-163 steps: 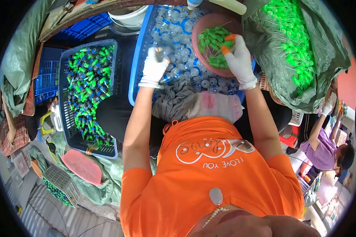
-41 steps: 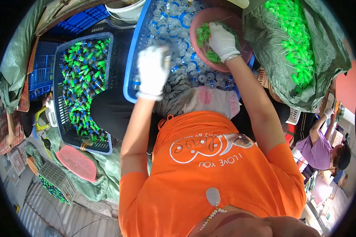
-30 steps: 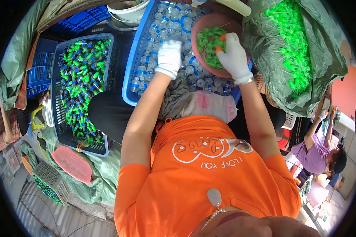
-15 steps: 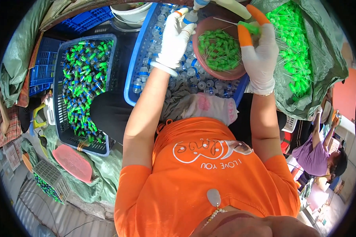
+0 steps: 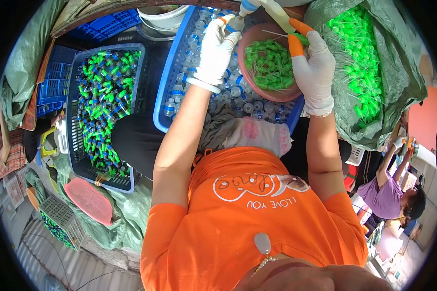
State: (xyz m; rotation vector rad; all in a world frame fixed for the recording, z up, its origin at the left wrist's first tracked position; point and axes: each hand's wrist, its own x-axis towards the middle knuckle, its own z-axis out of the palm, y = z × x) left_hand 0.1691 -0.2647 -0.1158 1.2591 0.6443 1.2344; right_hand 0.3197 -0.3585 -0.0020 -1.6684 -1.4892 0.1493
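My left hand (image 5: 214, 51), in a white glove with an orange fingertip, is closed on a small clear bottle (image 5: 236, 24) with a blue band. Right above the bottle's mouth is a blue-and-white nozzle (image 5: 249, 7); I cannot tell if the two touch. In my right hand (image 5: 314, 68), gloved in white with orange fingertips, is a green cap (image 5: 302, 39) pinched between thumb and finger. Its thin white stem (image 5: 274, 32) points left, over a pink bowl (image 5: 243, 65) of similar green caps. The bowl rests among bottles in a blue basket (image 5: 159, 104).
Left stands a dark basket (image 5: 73, 140) of filled, green-capped bottles. A green sack (image 5: 320, 19) of green caps lies open at right. A pale curved arm (image 5: 278, 17) hangs above the bowl. Another person (image 5: 383, 194) sits at far right; a pink basket (image 5: 88, 200) lies lower left.
My right hand has shifted slightly left and down with the green cap, whose stem sits lower. The pale arm above the bowl has also moved left. My left hand remains at the nozzle.
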